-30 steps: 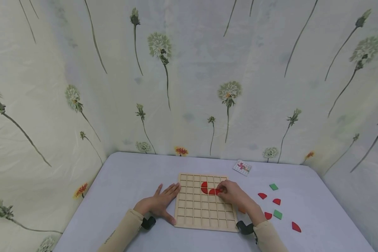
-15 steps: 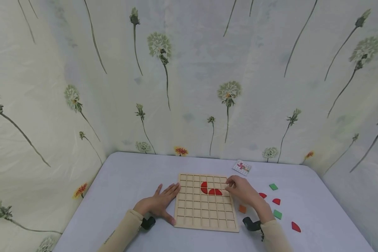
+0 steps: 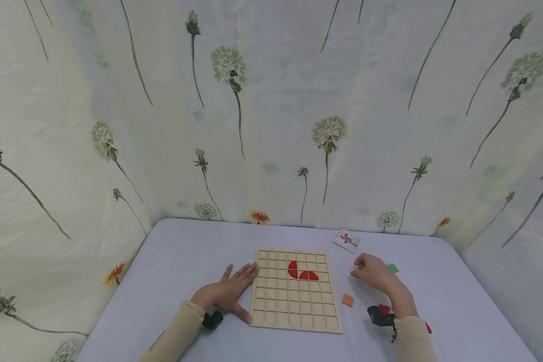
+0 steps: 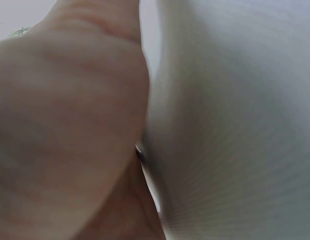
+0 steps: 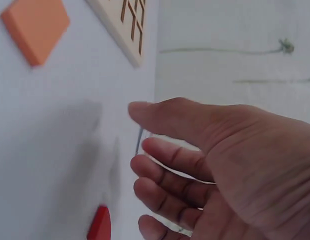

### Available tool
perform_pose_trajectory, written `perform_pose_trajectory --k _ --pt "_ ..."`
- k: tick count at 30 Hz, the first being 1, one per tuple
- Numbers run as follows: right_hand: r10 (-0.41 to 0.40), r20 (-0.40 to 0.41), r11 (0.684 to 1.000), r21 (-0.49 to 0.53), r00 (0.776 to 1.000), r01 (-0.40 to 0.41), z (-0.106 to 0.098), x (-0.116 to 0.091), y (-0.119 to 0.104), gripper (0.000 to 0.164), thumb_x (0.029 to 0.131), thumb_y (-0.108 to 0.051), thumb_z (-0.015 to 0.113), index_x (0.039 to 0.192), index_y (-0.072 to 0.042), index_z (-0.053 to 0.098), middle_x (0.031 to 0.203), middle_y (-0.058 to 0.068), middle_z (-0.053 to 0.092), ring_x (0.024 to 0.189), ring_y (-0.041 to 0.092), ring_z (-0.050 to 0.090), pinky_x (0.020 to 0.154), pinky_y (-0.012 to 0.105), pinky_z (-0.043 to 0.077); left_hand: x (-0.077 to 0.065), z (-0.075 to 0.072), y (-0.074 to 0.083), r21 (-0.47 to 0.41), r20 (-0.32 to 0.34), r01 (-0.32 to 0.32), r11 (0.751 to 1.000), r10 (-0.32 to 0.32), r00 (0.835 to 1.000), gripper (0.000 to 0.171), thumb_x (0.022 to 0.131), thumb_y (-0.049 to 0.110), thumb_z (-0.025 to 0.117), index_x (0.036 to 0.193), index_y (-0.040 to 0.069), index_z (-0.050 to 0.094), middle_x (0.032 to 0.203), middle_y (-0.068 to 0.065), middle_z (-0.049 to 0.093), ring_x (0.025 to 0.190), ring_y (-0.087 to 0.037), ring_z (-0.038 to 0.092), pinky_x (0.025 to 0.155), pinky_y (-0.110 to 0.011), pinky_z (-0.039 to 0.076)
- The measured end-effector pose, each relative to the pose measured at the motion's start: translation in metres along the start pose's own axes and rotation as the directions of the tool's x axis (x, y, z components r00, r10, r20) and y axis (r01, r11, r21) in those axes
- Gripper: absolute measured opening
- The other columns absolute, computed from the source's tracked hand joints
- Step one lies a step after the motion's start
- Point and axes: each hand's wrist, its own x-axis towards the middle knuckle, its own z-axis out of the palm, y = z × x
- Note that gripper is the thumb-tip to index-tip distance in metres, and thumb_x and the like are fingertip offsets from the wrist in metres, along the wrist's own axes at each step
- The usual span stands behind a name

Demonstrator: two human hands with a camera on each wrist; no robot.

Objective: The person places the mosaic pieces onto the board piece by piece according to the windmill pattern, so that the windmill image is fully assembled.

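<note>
A wooden grid board (image 3: 284, 318) lies on the table, with red rounded pieces (image 3: 308, 275) set in its upper middle cells. My left hand (image 3: 228, 292) rests at the board's left edge, fingers spread and fairly straight, thumb by the lower corner. The left wrist view is filled by blurred skin and a pale surface. Right of the board, above the table, my right hand (image 3: 375, 274) hovers with nothing held. In the right wrist view its thumb and loosely bent fingers (image 5: 170, 195) stand apart, near a red piece (image 5: 100, 225).
An orange square (image 3: 348, 300) lies just right of the board. One green piece (image 3: 392, 268) shows behind the right hand, and a red piece (image 3: 384, 309) sits near that wrist; other loose pieces are hidden by the arm. A small patterned card (image 3: 347, 241) lies behind the board.
My right hand has drawn away from the red piece on the board, moving right over the table and covering several loose pieces. The left hand and board stay put.
</note>
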Motion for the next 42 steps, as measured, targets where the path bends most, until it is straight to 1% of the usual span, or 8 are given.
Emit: perform_pose_trajectory --k 8,13,16,24,30,36,39,42 --pt "0.063 0.041 0.997 -0.039 0.997 -0.061 -0.014 -0.006 0.025 0.034 0.086 -0.017 0.069 0.109 0.005 0.057 0.092 0.011 0.062 0.079 0.021 0.055 0.071 0.038 0.050 0.001 0.001 -0.001 -0.004 -0.004 -0.005 1.000 0.005 1.000 0.130 0.065 0.069 0.073 0.156 0.014 -0.002 0.164 -0.002 -0.006 0.152 -0.022 -0.005 0.118 -0.058 -0.007" --pt "0.120 0.074 0.991 -0.061 0.990 -0.116 -0.020 -0.008 0.031 0.034 0.086 -0.018 0.069 0.106 0.006 0.057 0.092 0.013 0.061 0.083 0.025 0.053 0.076 0.043 0.049 0.000 0.000 0.000 -0.001 -0.003 -0.007 1.000 0.007 1.000 0.130 0.065 0.069 0.073 0.156 0.014 -0.002 0.164 -0.002 -0.007 0.152 -0.023 -0.004 0.117 -0.058 -0.007" --pt "0.148 0.088 0.988 -0.059 0.985 -0.143 -0.022 -0.011 0.032 0.032 0.086 -0.019 0.070 0.103 0.005 0.056 0.093 0.015 0.061 0.084 0.026 0.053 0.076 0.044 0.048 0.000 -0.001 0.000 0.001 -0.001 -0.007 1.000 0.007 1.000 0.130 0.065 0.069 0.073 0.156 0.014 -0.002 0.164 -0.002 -0.007 0.152 -0.023 -0.005 0.117 -0.058 -0.007" --pt "0.141 0.099 0.990 -0.037 0.985 -0.138 -0.024 -0.016 0.033 0.020 0.086 -0.017 0.068 0.092 0.000 0.059 0.087 0.010 0.059 0.080 0.023 0.052 0.067 0.036 0.046 0.000 -0.002 0.000 -0.001 -0.006 -0.011 1.000 0.011 1.000 0.130 0.065 0.068 0.073 0.156 0.013 -0.001 0.164 -0.004 -0.005 0.152 -0.023 -0.004 0.118 -0.058 -0.007" --pt "0.165 0.110 0.986 -0.010 0.980 -0.165 -0.021 -0.014 0.035 0.016 0.086 -0.014 0.068 0.093 -0.002 0.060 0.086 0.009 0.058 0.077 0.022 0.052 0.060 0.030 0.044 0.000 -0.002 0.000 -0.002 -0.004 -0.010 1.000 0.010 1.000 0.130 0.065 0.069 0.073 0.156 0.013 -0.001 0.164 -0.003 -0.006 0.152 -0.024 -0.004 0.117 -0.058 -0.007" --pt "0.115 0.097 0.993 -0.026 0.989 -0.113 -0.014 -0.006 0.035 0.015 0.085 -0.005 0.063 0.100 -0.001 0.062 0.092 0.011 0.061 0.082 0.024 0.053 0.062 0.032 0.048 0.000 -0.002 0.000 -0.010 0.002 -0.013 1.000 0.013 1.000 0.129 0.066 0.068 0.073 0.156 0.012 0.000 0.164 -0.004 -0.006 0.152 -0.024 -0.004 0.117 -0.059 -0.007" --pt "0.079 0.079 0.997 -0.030 0.994 -0.077 -0.011 -0.002 0.032 0.019 0.084 0.000 0.063 0.103 -0.001 0.065 0.095 0.012 0.061 0.085 0.025 0.053 0.068 0.036 0.051 -0.001 -0.002 0.001 -0.007 0.000 -0.014 1.000 0.014 1.000 0.129 0.066 0.068 0.073 0.156 0.012 0.000 0.164 -0.004 -0.006 0.152 -0.025 -0.003 0.117 -0.059 -0.007" --pt "0.034 0.043 0.999 -0.036 0.998 -0.033 -0.007 0.001 0.030 0.021 0.081 0.005 0.063 0.101 -0.001 0.067 0.096 0.012 0.060 0.087 0.025 0.052 0.075 0.040 0.052 -0.001 -0.002 0.001 -0.006 -0.002 -0.013 1.000 0.013 1.000 0.129 0.066 0.068 0.073 0.156 0.012 0.000 0.164 -0.004 -0.005 0.152 -0.025 -0.003 0.117 -0.059 -0.006"
